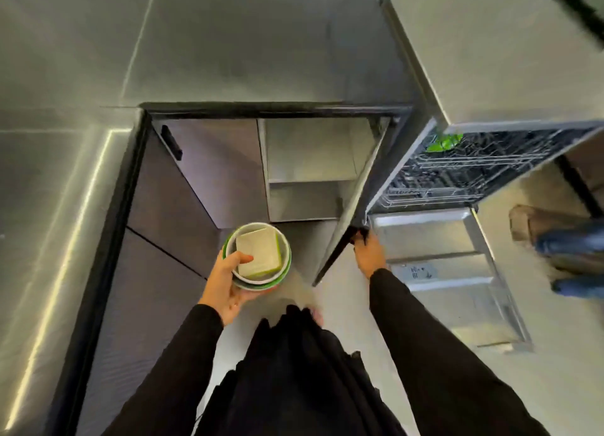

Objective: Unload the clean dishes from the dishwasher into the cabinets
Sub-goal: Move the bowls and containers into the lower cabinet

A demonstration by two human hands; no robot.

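My left hand point(228, 280) holds a stack of round bowls point(283, 254), white and green, with a pale square dish point(260, 252) lying in the top one. My thumb hooks over the rim. The stack hangs in front of an open lower cabinet point(307, 161) with a bare shelf inside. My right hand point(369, 252) grips the bottom corner of the open cabinet door point(359, 200). To the right the dishwasher stands open, its door point(441, 265) folded down and its wire rack point(474, 171) pulled out, with a green item point(444, 142) in the rack's far corner.
A grey countertop point(228, 43) runs above the cabinet and down the left side. Another cabinet door point(209, 171) with a black handle stands open on the left. A second person's shoes point(568, 242) stand on the floor at the far right beside the dishwasher door.
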